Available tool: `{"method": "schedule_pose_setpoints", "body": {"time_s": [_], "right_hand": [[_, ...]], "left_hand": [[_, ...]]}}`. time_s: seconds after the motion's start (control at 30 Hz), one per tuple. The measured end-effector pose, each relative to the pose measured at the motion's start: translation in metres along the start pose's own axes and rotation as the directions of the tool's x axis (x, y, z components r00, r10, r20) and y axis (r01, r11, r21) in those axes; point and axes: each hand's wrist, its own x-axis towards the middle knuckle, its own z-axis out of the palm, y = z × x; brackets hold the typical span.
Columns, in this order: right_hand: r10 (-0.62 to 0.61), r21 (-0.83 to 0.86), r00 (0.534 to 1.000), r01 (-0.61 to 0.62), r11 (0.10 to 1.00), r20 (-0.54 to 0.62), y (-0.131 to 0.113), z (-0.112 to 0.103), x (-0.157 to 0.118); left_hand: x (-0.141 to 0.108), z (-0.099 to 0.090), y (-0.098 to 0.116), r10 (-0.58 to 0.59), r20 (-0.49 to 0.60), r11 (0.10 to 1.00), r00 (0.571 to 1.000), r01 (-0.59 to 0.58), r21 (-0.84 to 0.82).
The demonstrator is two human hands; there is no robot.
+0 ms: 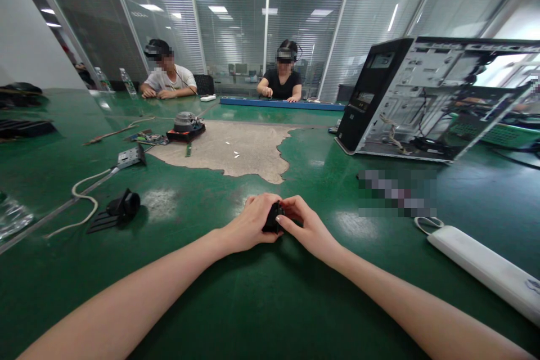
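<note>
Just above the green tabletop [253, 304], a small black part [272, 219] sits between my two hands. Its kind is hard to make out, since fingers cover most of it. My left hand [248, 225] is closed around its left side. From the right, my right hand [307, 228] grips the same part, thumb on the near face and fingers bent over the top. On the table to the left lies another black plastic piece [122, 206] with a round end and a slotted flat plate.
An open computer case [375, 95] stands at the right. Nearer are a white power strip [485, 270] and a pixelated long item [396, 194]. At left lie a cable [80, 197], a metal bracket [130, 156] and a cooler [185, 124]. Two people sit across the table.
</note>
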Motion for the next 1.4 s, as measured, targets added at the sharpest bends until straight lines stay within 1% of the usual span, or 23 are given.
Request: {"method": "schedule_pose_setpoints", "body": {"time_s": [0.07,0.13,0.23,0.3,0.37,0.43,0.5,0.57,0.63,0.73,0.8,0.9,0.97,1.03,1.07,1.13,1.2,1.27,1.33,1.4], "right_hand": [[0.025,-0.003,0.999,-0.025,1.000,0.035,-0.0014,-0.0004,-0.0005],[0.000,-0.033,0.999,0.001,0.999,0.044,-0.0029,-0.0012,-0.0020],[-0.096,-0.100,0.995,0.095,0.990,0.000,-0.0037,-0.0016,-0.0036],[-0.128,-0.104,0.991,0.124,0.987,-0.040,-0.0029,-0.0011,-0.0031],[-0.106,-0.062,0.993,0.103,0.993,-0.060,-0.0016,-0.0002,-0.0016],[-0.051,-0.017,0.997,0.050,0.999,-0.051,-0.0004,0.0006,-0.0003],[0.006,0.006,1.000,-0.006,1.000,-0.011,-0.0002,0.0008,-0.0002],[0.025,-0.005,0.999,-0.025,1.000,0.030,-0.0012,0.0003,-0.0017],[-0.019,-0.060,0.999,0.021,0.998,0.035,-0.0034,-0.0006,-0.0040],[-0.137,-0.174,0.990,0.132,0.976,-0.016,-0.0063,-0.0016,-0.0062],[-0.173,-0.180,0.984,0.162,0.970,-0.047,-0.0062,-0.0012,-0.0056],[-0.117,-0.088,0.991,0.112,0.990,-0.059,-0.0031,0.0005,-0.0029],[-0.052,-0.042,0.998,0.051,0.998,-0.023,-0.0014,0.0012,-0.0019],[-0.014,-0.035,0.999,0.015,0.999,0.030,-0.0015,0.0012,-0.0026],[-0.014,-0.047,0.999,0.016,0.999,0.048,-0.0022,0.0008,-0.0035],[-0.058,-0.109,0.997,0.063,0.992,0.044,-0.0042,-0.0001,-0.0057],[-0.138,-0.191,0.990,0.136,0.972,0.005,-0.0056,-0.0010,-0.0070],[-0.198,-0.235,0.980,0.186,0.954,-0.031,-0.0052,-0.0014,-0.0064],[-0.182,-0.206,0.982,0.168,0.964,-0.054,-0.0034,-0.0013,-0.0041],[-0.102,-0.116,0.993,0.095,0.989,-0.053,-0.0015,-0.0009,-0.0017]], "left_hand": [[0.0000,-0.0011,0.0005,0.002,0.007,1.000,1.000,-0.002,-0.002],[-0.0001,-0.0021,0.0010,-0.001,0.018,1.000,1.000,0.001,-0.004],[-0.0004,-0.0024,0.0013,-0.001,0.018,1.000,1.000,0.001,-0.001],[-0.0005,-0.0017,0.0012,0.000,0.008,1.000,1.000,0.000,0.003],[-0.0004,-0.0010,0.0011,-0.001,0.000,1.000,1.000,0.001,0.005],[-0.0001,-0.0005,0.0012,0.002,-0.003,1.000,1.000,-0.002,0.006],[0.0001,-0.0006,0.0013,0.008,-0.005,1.000,1.000,-0.008,0.004],[0.0001,-0.0010,0.0015,0.010,-0.002,1.000,1.000,-0.010,0.000],[0.0000,-0.0015,0.0014,0.009,0.006,1.000,1.000,-0.009,-0.002],[-0.0001,-0.0016,0.0010,0.009,0.011,1.000,1.000,-0.009,-0.004],[0.0001,-0.0012,0.0006,0.008,0.006,1.000,1.000,-0.008,-0.006],[0.0001,-0.0009,0.0003,0.008,0.005,1.000,1.000,-0.008,-0.009],[-0.0003,-0.0013,0.0005,0.012,0.002,1.000,1.000,-0.012,-0.006],[-0.0008,-0.0019,0.0008,0.017,0.001,1.000,1.000,-0.017,-0.003],[-0.0010,-0.0022,0.0009,0.019,0.006,1.000,1.000,-0.019,-0.002],[-0.0010,-0.0026,0.0012,0.019,0.016,1.000,1.000,-0.019,-0.001],[-0.0007,-0.0025,0.0014,0.014,0.020,1.000,1.000,-0.014,0.001],[-0.0003,-0.0022,0.0015,0.009,0.013,1.000,1.000,-0.009,0.003],[-0.0001,-0.0017,0.0014,0.011,0.003,1.000,1.000,-0.011,0.006],[-0.0002,-0.0014,0.0013,0.020,-0.005,1.000,1.000,-0.020,0.009]]}}
